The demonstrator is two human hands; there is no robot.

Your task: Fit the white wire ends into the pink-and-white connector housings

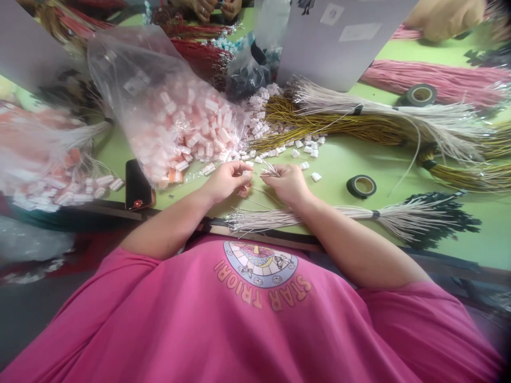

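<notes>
My left hand is closed in a pinch on a small white connector housing at the middle of the table. Just to its right, my right hand is closed around the ends of several thin white wires, their tips pointing toward the left hand. Below both hands lies a taped bundle of white wires, with black connectors at its right end. Loose white connector housings are scattered just beyond my hands.
A clear plastic bag of pale connectors lies at left, beside a dark phone. Yellow-brown wires and white wires stretch to the right. A black tape roll sits nearer. Another person's hand shows at top right.
</notes>
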